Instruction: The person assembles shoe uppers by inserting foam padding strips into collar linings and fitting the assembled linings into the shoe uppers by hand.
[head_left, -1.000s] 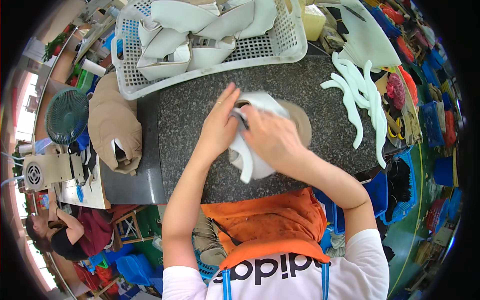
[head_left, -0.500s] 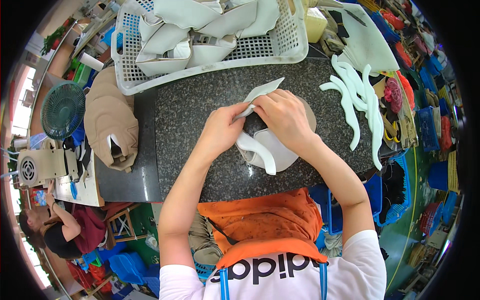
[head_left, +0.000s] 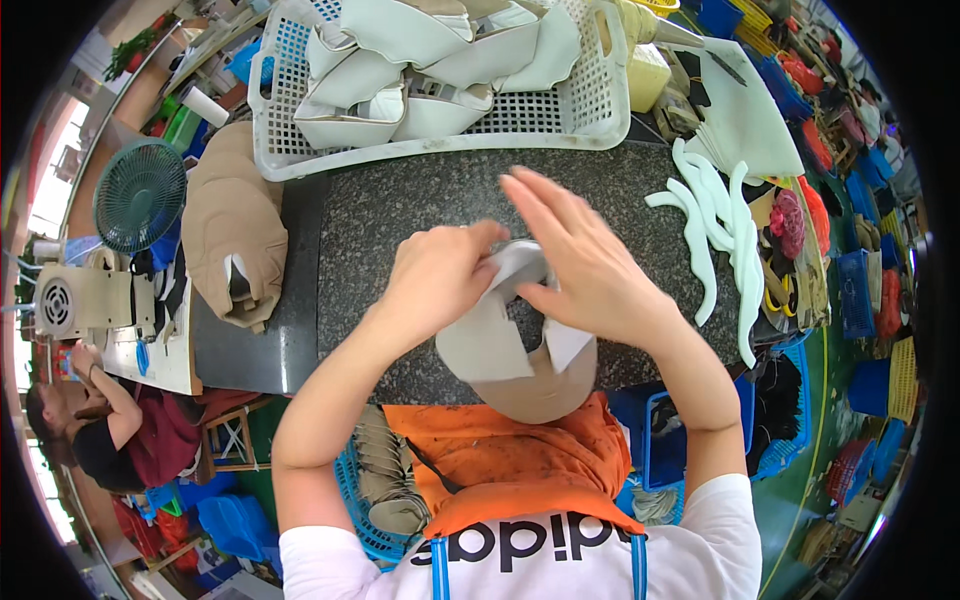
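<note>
A soft grey-and-tan piece (head_left: 487, 342), shaped like a shoe upper, lies at the near edge of the table. Its rounded tan end points toward me, and a dark gap shows in its middle. My left hand (head_left: 437, 272) is closed on the far left rim, with its thumb over the edge. My right hand (head_left: 590, 265) is open over the right side, its fingers stretched out and slightly blurred. The right thumb reaches into the opening near the pale lining. Both hands partly cover the far rim.
A white basket (head_left: 440, 146) of folded grey pieces stands at the back. Wavy mint-coloured strips (head_left: 697, 240) lie at right on the speckled table (head_left: 400, 200). Nested beige pieces (head_left: 232, 225) and a fan (head_left: 139, 196) are at left. Another person (head_left: 120, 430) sits at far left.
The piece has turned and moved nearer me, its rounded end now at the table edge. My right hand has let go of the rim and spread. The pale strip hanging there no longer shows distinctly.
</note>
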